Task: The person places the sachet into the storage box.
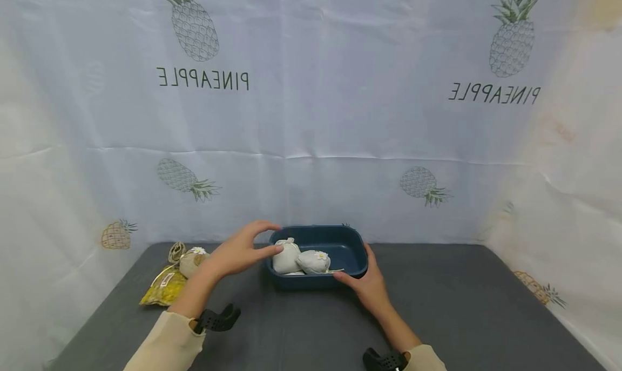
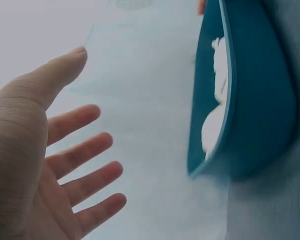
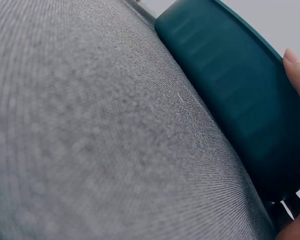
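Note:
A dark blue rectangular tub [image 1: 316, 282] sits near the table's back edge. Inside its left half lie two small white drawstring pouches, one plump [image 1: 285, 257] and one with a daisy [image 1: 315, 261]; a thin cord trails from the daisy one. My right hand [image 1: 370, 289] grips the tub's right end, thumb at the front rim and fingers round the side. Beside the left end is my left hand [image 1: 240, 250], thumb and fingers spread. In the left wrist view a gap shows between that hand [image 2: 50, 150] and the tub [image 2: 262, 95], with nothing held.
At the table's left lie a yellow sheer pouch [image 1: 166, 288], a beige pouch [image 1: 190, 261] with a flower, and a rolled tan item [image 1: 176, 251]. A pineapple-print curtain [image 1: 301, 117] hangs behind and beside the dark grey table [image 1: 437, 306].

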`<state>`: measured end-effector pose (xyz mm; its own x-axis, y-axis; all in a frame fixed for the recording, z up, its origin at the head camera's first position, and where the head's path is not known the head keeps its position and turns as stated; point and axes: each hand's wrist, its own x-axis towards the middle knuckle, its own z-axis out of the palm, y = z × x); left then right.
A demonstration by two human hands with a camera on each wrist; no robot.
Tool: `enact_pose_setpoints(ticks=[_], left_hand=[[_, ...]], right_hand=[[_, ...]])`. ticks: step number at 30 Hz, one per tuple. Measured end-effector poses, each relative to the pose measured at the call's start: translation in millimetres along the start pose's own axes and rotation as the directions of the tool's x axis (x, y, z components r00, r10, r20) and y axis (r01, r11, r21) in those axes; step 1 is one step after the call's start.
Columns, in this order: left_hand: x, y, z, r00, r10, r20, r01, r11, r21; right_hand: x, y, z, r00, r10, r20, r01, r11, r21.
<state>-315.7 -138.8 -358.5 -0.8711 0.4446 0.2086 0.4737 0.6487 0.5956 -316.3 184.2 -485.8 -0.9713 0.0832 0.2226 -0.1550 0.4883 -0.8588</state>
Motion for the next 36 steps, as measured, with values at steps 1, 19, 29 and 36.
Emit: enact_pose_setpoints(ticks=[1,19,29,36], left_hand=[[-5.9,-2.7,-3.8,1.0,-0.005,-0.021,0.005,1.0,0.017],[-68.4,-60.7,-49.9,0.937,-0.073,-0.341,0.11,0.99,0.091],[-61.0,-101.6,-32.0,0.914,-0.189,-0.359,0.239,0.966,0.101],[-63.4,-123.8,-18.8,0.904,-0.237,-0.356,0.298,0.946,0.127]], right_hand=[[0,0,0,1.0,0.0,0.001,0.0,1.0,0.001],[2,-3,-1,1.0,0.005,0.006,-0.005,1.0,-0.018],[1,1,-2,1.0,0.012,0.003,-0.012,1.0,-0.022],[2,1,0,1.0,0.017,0.011,-0.017,1.0,-0.022]])
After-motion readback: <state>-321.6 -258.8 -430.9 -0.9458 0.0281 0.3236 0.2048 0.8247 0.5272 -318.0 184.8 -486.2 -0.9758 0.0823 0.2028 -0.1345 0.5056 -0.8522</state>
